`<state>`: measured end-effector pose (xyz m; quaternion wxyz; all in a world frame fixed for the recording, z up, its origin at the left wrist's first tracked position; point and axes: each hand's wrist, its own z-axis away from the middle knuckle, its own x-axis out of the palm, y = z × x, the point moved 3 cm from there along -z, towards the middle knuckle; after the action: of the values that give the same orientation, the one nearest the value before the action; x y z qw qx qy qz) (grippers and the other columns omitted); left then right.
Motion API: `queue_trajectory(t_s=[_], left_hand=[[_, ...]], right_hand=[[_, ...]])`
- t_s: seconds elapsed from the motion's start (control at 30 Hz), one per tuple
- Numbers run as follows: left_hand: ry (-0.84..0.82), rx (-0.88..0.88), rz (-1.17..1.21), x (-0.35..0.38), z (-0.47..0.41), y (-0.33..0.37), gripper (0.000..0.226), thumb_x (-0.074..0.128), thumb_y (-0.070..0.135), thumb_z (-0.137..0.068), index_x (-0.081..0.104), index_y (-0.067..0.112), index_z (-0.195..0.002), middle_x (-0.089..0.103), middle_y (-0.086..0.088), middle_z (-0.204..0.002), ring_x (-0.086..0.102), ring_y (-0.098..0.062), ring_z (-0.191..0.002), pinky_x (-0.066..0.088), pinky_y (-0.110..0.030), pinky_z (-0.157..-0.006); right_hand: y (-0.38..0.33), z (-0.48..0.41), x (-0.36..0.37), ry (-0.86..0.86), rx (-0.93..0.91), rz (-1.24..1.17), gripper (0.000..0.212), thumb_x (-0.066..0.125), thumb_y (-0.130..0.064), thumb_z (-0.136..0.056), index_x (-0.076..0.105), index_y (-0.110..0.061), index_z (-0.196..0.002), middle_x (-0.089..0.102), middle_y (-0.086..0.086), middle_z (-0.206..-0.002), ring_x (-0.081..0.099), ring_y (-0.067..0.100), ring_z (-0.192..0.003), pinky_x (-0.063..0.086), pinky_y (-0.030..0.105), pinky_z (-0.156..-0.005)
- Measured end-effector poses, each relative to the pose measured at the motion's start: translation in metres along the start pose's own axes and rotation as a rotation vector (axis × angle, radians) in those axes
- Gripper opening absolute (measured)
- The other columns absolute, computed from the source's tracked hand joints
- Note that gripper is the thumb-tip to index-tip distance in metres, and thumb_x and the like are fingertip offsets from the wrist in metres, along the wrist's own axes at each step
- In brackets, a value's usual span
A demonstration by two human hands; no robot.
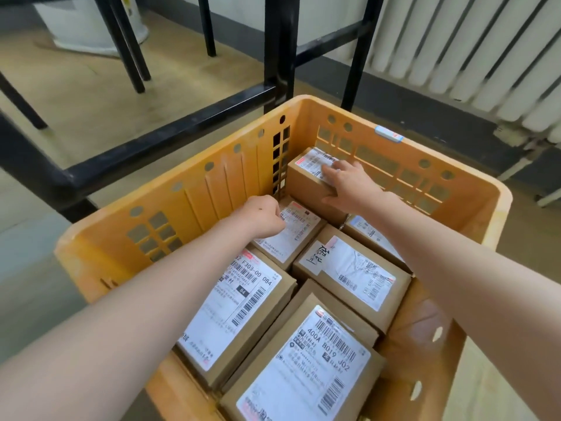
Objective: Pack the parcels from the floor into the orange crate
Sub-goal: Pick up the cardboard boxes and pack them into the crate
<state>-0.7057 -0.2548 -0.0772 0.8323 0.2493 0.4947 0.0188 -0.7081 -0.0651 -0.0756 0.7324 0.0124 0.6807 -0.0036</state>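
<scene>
The orange crate [212, 189] fills the lower middle of the view and holds several brown cardboard parcels with white shipping labels. My right hand [349, 183] grips the top and near side of a small parcel [306, 177] in the far corner, raised above the others. My left hand [264, 217] is curled, its fingertips pressing on the label of a flat parcel [291, 235] just below it. Closer to me lie a large labelled parcel [239, 311] on the left, one marked 400A [306, 366], and one with handwriting [355, 275].
Black metal frame legs [277, 53] and a low crossbar [170, 129] stand directly behind the crate. A white radiator [473, 53] lines the wall at right. Tan floor [76, 86] spreads at the back left, with a white base [88, 31] behind.
</scene>
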Motion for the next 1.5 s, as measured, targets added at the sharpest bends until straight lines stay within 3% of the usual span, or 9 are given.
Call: queue_trajectory(t_s=[0.13, 0.23, 0.33, 0.5, 0.87, 0.97, 1.13, 1.33, 1.5], left_hand=[[-0.062, -0.020, -0.262, -0.015, 0.025, 0.000, 0.058, 0.063, 0.053, -0.075, 0.053, 0.015, -0.118, 0.057, -0.005, -0.115, 0.058, -0.024, -0.098, 0.050, -0.038, -0.077], [-0.281, -0.212, -0.400, -0.006, 0.047, 0.001, 0.109, 0.059, 0.075, -0.067, 0.012, 0.021, -0.149, 0.014, -0.014, -0.154, 0.037, -0.036, -0.132, 0.042, -0.047, -0.096], [-0.356, -0.294, -0.465, -0.001, 0.067, 0.011, 0.130, 0.055, 0.086, -0.059, -0.015, 0.025, -0.149, -0.016, -0.015, -0.157, 0.015, -0.041, -0.143, 0.032, -0.053, -0.105], [-0.464, -0.323, -0.486, -0.012, 0.080, 0.023, 0.143, 0.061, 0.088, -0.046, -0.012, 0.023, -0.150, 0.010, -0.006, -0.160, 0.027, -0.035, -0.140, 0.039, -0.045, -0.098], [-0.510, -0.251, -0.707, -0.003, 0.091, 0.022, 0.126, 0.077, 0.066, -0.055, 0.008, 0.022, -0.150, 0.036, -0.009, -0.147, 0.050, -0.031, -0.116, 0.047, -0.034, -0.067], [-0.427, -0.226, -0.709, 0.007, 0.094, 0.014, 0.130, 0.073, 0.067, -0.057, -0.009, 0.026, -0.149, 0.026, -0.012, -0.149, 0.045, -0.033, -0.121, 0.042, -0.033, -0.052], [-0.184, -0.191, -0.537, -0.014, 0.075, 0.003, 0.128, 0.063, 0.073, -0.065, -0.023, 0.025, -0.147, -0.011, -0.018, -0.157, 0.028, -0.045, -0.136, 0.043, -0.049, -0.094], [0.339, 0.009, -0.169, -0.022, 0.027, 0.013, 0.114, 0.062, 0.073, -0.062, 0.002, 0.031, -0.150, 0.023, -0.017, -0.149, 0.028, -0.043, -0.134, 0.038, -0.051, -0.100], [0.485, 0.001, 0.110, -0.003, 0.004, 0.021, 0.110, 0.066, 0.068, -0.061, 0.010, 0.028, -0.148, 0.031, -0.014, -0.139, 0.031, -0.040, -0.129, 0.037, -0.049, -0.100]], right_hand=[[-0.009, 0.005, 0.000, 0.037, 0.008, -0.001, 0.081, 0.067, -0.042, -0.082, 0.025, -0.018, -0.146, 0.032, 0.010, -0.147, 0.028, 0.034, -0.132, 0.035, 0.047, -0.105], [-0.016, 0.007, -0.003, 0.033, -0.039, 0.028, 0.083, 0.068, -0.041, -0.081, 0.024, -0.016, -0.147, 0.028, 0.011, -0.150, 0.022, 0.035, -0.137, 0.030, 0.048, -0.109], [-0.021, 0.010, -0.008, 0.032, -0.057, 0.036, 0.083, 0.069, -0.039, -0.081, 0.025, -0.014, -0.147, 0.027, 0.013, -0.151, 0.020, 0.036, -0.139, 0.027, 0.048, -0.111], [-0.022, 0.018, -0.017, 0.044, -0.057, 0.021, 0.081, 0.068, -0.035, -0.082, 0.026, -0.014, -0.148, 0.026, 0.013, -0.151, 0.017, 0.035, -0.140, 0.025, 0.048, -0.112], [-0.025, 0.035, -0.032, 0.052, -0.070, 0.026, 0.072, 0.065, -0.028, -0.084, 0.029, -0.016, -0.146, 0.028, 0.014, -0.149, 0.019, 0.034, -0.139, 0.031, 0.047, -0.109], [-0.020, 0.039, -0.037, 0.052, -0.052, 0.017, 0.071, 0.066, -0.027, -0.084, 0.030, -0.016, -0.145, 0.027, 0.014, -0.149, 0.018, 0.034, -0.139, 0.031, 0.047, -0.109], [-0.012, 0.045, -0.039, 0.053, -0.007, -0.021, 0.071, 0.065, -0.024, -0.085, 0.029, -0.017, -0.146, 0.025, 0.015, -0.150, 0.018, 0.035, -0.139, 0.031, 0.047, -0.109], [-0.001, 0.049, -0.041, 0.069, -0.003, -0.032, 0.070, 0.064, -0.022, -0.085, 0.030, -0.017, -0.146, 0.029, 0.015, -0.146, 0.021, 0.034, -0.137, 0.031, 0.046, -0.108], [0.011, 0.050, -0.041, 0.083, 0.027, -0.072, 0.070, 0.064, -0.024, -0.084, 0.031, -0.018, -0.145, 0.028, 0.014, -0.147, 0.018, 0.034, -0.138, 0.031, 0.048, -0.108]])
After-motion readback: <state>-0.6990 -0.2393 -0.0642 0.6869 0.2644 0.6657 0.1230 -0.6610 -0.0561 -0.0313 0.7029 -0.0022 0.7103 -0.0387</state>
